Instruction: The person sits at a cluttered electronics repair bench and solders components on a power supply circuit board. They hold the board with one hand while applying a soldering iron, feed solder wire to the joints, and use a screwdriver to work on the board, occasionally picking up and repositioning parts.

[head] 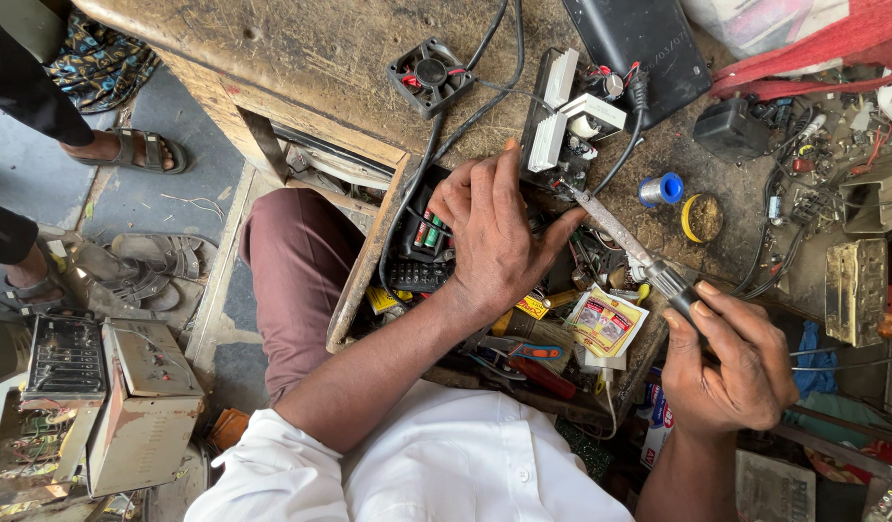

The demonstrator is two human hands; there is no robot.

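While my right hand [731, 372] grips the soldering iron [625, 242], my left hand's [494, 237] spread fingers [509, 169] press the circuit board [562, 121]; the open drawer [523, 338] below holds clutter.

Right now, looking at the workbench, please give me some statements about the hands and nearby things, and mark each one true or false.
1. The right hand holds a soldering iron. True.
2. The left hand holds a hammer. False: it rests beside the circuit board, with no hammer.
3. A small black fan lies on the bench. True.
4. The solder spool is red. False: it is blue.
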